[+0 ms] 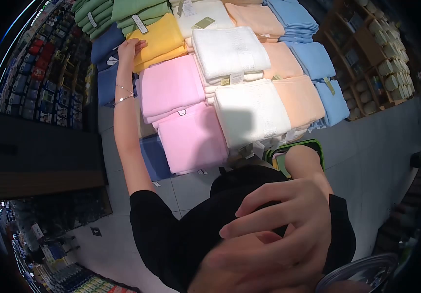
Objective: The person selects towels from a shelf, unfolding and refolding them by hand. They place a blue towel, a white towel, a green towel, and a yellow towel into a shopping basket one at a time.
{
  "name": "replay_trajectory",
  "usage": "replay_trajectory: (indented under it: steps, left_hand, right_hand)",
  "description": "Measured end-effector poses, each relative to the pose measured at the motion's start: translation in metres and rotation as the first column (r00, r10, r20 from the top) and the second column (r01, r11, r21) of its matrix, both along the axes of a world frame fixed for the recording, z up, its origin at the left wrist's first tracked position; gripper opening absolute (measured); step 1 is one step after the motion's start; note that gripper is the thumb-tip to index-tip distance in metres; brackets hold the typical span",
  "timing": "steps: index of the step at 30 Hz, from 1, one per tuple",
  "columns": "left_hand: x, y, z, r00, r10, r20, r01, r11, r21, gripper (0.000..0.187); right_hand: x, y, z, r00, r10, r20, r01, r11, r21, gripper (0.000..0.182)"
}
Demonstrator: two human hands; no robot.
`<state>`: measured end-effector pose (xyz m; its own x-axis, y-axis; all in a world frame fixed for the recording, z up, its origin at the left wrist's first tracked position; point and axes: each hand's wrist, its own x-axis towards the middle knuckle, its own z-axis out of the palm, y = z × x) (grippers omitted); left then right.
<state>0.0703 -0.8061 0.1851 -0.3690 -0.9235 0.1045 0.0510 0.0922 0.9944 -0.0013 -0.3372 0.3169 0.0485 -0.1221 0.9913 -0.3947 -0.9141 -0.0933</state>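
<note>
My left hand (132, 48) reaches out to the far left, bracelets at its wrist. Its fingers are bent over the left corner of a folded yellow towel (159, 41) on top of its stack; the thumb side is partly hidden. Close to the camera, my right hand (283, 224) is raised in front of my body with bent fingers apart, and nothing shows between them. Pink towels (171, 85) lie folded nearer to me than the yellow ones. White towels (230, 51) are stacked in the middle.
Peach (298, 100), blue (313, 61), green (139, 10) and navy towels (107, 44) fill the rest of the display. A green-rimmed basket (322, 151) is beside my right forearm. Shelves stand left and right. A clear curved rim (357, 266) shows at lower right.
</note>
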Motion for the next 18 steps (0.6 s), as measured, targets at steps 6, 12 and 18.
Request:
replay_trajectory:
  steps: [6, 12, 18]
  left_hand:
    - [0.048, 0.08, -0.015, 0.983, 0.055, 0.174, -0.021, 0.981, -0.191, 0.019]
    - [0.06, 0.052, -0.002, 0.907, 0.115, 0.405, 0.001, 0.961, -0.276, 0.023]
    - [0.003, -0.019, 0.073, 0.666, 0.599, 0.444, -0.01, 0.602, -0.799, 0.038]
  right_hand:
    - [0.032, -0.004, 0.009, 0.981, 0.183, -0.067, -0.183, 0.983, -0.006, 0.013]
    - [0.042, 0.006, 0.022, 0.995, 0.096, -0.019, -0.094, 0.993, 0.068, 0.015]
    - [0.021, -0.001, 0.049, 0.995, 0.071, 0.064, -0.083, 0.975, 0.205, 0.009]
